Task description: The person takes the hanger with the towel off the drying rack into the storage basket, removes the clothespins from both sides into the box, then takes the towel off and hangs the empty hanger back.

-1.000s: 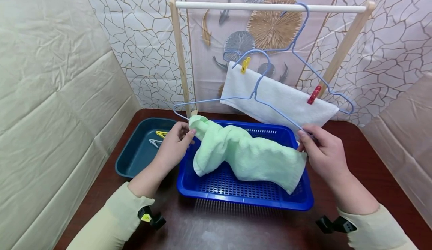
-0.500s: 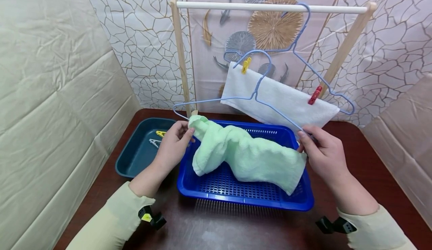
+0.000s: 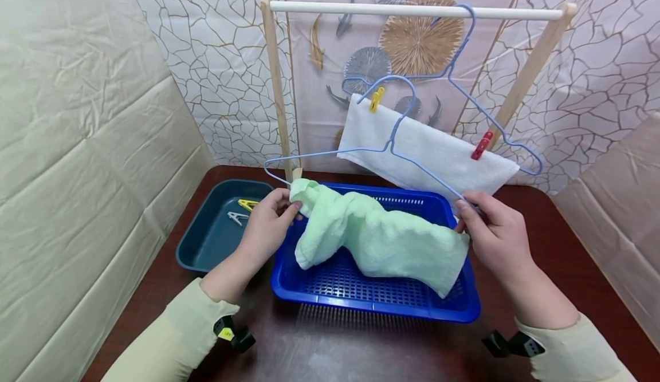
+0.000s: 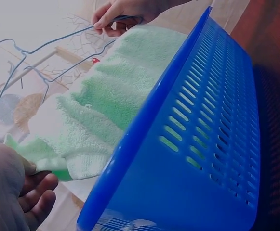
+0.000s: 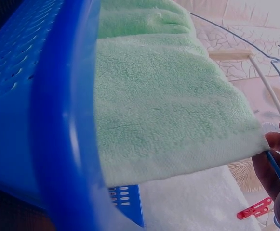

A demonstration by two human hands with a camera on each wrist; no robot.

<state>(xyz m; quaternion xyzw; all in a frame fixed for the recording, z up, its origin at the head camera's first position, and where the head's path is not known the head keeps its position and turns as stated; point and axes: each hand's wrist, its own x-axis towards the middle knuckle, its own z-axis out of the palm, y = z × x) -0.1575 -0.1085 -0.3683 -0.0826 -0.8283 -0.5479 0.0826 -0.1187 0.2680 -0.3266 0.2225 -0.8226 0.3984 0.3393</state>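
A light green towel (image 3: 407, 241) hangs in folds along the lower bar of a blue wire clothes hanger (image 3: 335, 152), over the blue basket. At the towel's left end, a pale clothespin (image 3: 297, 173) sits on the bar. My left hand (image 3: 265, 224) pinches the towel's edge just below it, thumb on top; in the left wrist view the other fingers of that hand (image 4: 36, 195) curl loosely beneath. My right hand (image 3: 492, 227) grips the hanger's right end, with the towel's corner (image 5: 260, 144) at its fingertips. The bar's far stretch is hidden behind the towel.
Beneath the towel stands the blue perforated basket (image 3: 373, 304). Left of it, a dark teal tray (image 3: 198, 227) holds yellow and white clothespins. Behind, a rack with a white rail (image 3: 361, 8) carries another hanger with a white towel (image 3: 423, 147), clipped by yellow and red clothespins.
My left hand dips slightly and shifts a little right, taking the towel's left end with it. My right hand and the hanger stay almost still.
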